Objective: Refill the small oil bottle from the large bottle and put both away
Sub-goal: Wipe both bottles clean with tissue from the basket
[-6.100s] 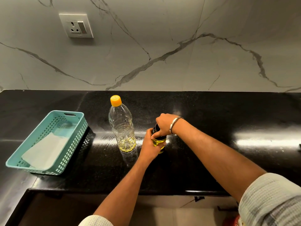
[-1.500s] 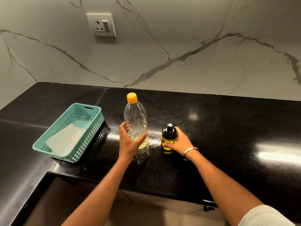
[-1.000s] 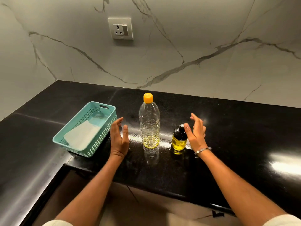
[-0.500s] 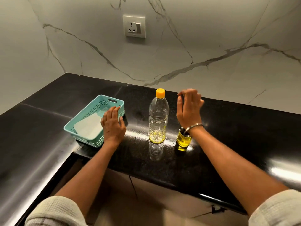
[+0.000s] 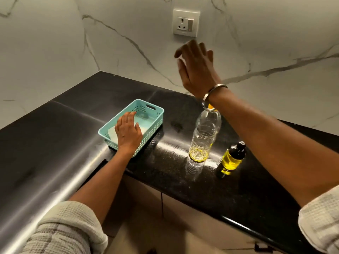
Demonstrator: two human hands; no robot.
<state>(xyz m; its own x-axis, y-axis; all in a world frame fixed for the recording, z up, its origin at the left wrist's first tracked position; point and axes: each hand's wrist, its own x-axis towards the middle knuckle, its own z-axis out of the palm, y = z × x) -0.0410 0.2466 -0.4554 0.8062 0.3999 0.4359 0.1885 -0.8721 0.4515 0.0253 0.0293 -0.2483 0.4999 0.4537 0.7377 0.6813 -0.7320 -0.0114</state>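
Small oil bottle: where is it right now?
In the head view the small oil bottle stands upright on the black counter, just right of the large bottle, under the raised right forearm; neither hand touches it.

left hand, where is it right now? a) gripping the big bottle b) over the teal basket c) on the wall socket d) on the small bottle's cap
b: the left hand lies with straight fingers over the teal basket, apart from both bottles.
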